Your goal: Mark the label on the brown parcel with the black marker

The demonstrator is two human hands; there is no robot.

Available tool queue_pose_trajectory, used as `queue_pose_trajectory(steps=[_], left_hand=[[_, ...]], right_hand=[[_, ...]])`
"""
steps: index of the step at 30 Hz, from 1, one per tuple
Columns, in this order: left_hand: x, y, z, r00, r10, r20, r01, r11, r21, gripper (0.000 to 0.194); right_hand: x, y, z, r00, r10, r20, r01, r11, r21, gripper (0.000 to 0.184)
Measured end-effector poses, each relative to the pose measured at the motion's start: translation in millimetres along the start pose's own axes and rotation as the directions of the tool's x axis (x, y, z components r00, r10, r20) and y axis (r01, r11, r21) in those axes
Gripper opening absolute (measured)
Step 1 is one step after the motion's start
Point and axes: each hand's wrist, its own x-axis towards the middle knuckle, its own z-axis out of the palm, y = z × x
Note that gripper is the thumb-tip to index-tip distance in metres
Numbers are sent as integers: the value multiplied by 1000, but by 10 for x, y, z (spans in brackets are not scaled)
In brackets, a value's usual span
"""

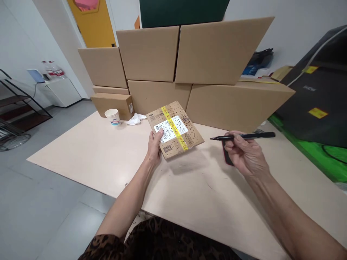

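Observation:
My left hand grips the near left edge of a small brown parcel, thumb on its white label, and holds it tilted up above the table. The parcel has a yellow tape strip and a printed label. My right hand is closed on a black marker pen, which lies level with its tip pointing left toward the parcel, a short gap away. A dark red object, partly hidden, is under my right hand.
Large cardboard boxes are stacked along the table's far edge. A paper cup and a crumpled white tissue stand at the back left beside a small flat box. A black and green mat lies at the right.

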Motion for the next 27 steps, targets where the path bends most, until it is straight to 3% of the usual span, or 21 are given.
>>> queue_pose_trajectory(steps=[7,16,20,27], left_hand=[[-28,-26,21,998,42,-52,-37,996,84,93],[-78,-22,66,998,63,-29,-58,988,145,93],[-94,-12,82,998,69,-9,-67,988,139,93],[-126,28,117,998,62,-5,-61,985,164,85]], right_hand=[[-389,70,389,994,-13,112,11,1000,19,48],[-500,1,453,940,-331,77,339,929,-147,47],[-544,12,475,958,-278,78,286,949,-134,41],[-484,89,516,961,-185,204,208,973,-98,39]])
